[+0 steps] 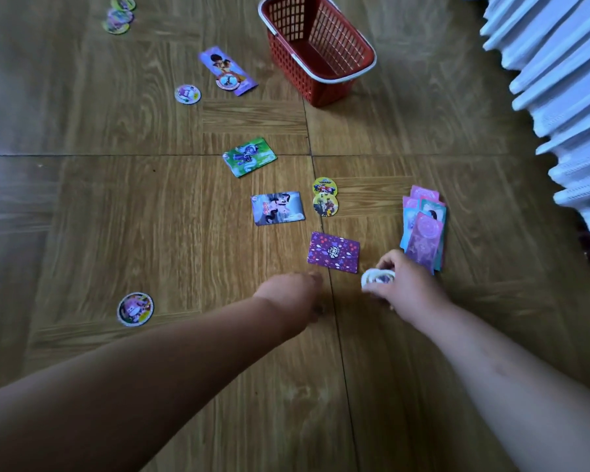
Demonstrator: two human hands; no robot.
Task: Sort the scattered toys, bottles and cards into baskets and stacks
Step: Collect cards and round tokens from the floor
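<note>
Two grips out over the floor [150, 199], my friend says. What has the right one got?

My right grip [409, 287] is curled round a small stack of round discs [378, 278], holding it by the rim. It hovers just beside the near end of the pile of cards [423, 229], to the right of the purple card [333, 252], which lies flat and face down.

And the left?

My left grip [290, 294] is low over the floor, near the purple card's closest corner. I see only the back of it. The fingers are tucked under and blurred, so I cannot tell how wide it is, or whether it touches anything.

How will that card handle?

Light, thin and slick, I'd judge, and flush on a smooth floor, so no edge stands proud to get under. I would press a fingertip on one corner, slide or tip it up, then pinch it lightly by the long sides. Squeezed hard, it would bend.

And the discs?

Stiff little rounds, I think, and light. A stack of them will want to fan out and slip, so the hold belongs on the rim, thumb against fingers, squeezing across the whole pile. More lie loose: a pair of yellow discs [325, 204] beyond the purple card, and a lone disc [135, 309] well off to my left. The red basket [293, 59] stands far from both grips.
</note>
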